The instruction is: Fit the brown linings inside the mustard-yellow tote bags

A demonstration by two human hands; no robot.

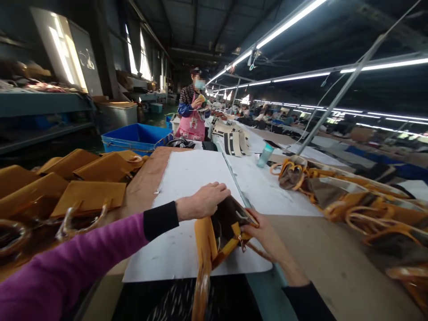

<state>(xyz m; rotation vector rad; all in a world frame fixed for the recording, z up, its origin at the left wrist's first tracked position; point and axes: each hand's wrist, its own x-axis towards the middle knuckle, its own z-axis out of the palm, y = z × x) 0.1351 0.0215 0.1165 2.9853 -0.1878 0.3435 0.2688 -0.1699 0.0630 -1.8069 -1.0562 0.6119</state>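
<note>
A mustard-yellow handbag [204, 240] with a dark lining stands tilted at the front of a white sheet [197, 174], its mouth facing me. My left hand [207, 200] is closed over the bag's far upper rim, with the fingertips curled out of sight. On the other side, my right hand [264, 234] grips the right edge, thumb near a yellow tab with a small metal clasp [241, 240]. A long handle [201, 285] in clear wrapping hangs down toward me past the table edge.
Several yellow handbags [90, 196] lie piled at the left. More bags with round handles [377, 214] line the right side. A teal bottle [265, 155] stands beyond the white sheet. Behind a blue bin [133, 136], a person in a pink apron [193, 125] stands holding something.
</note>
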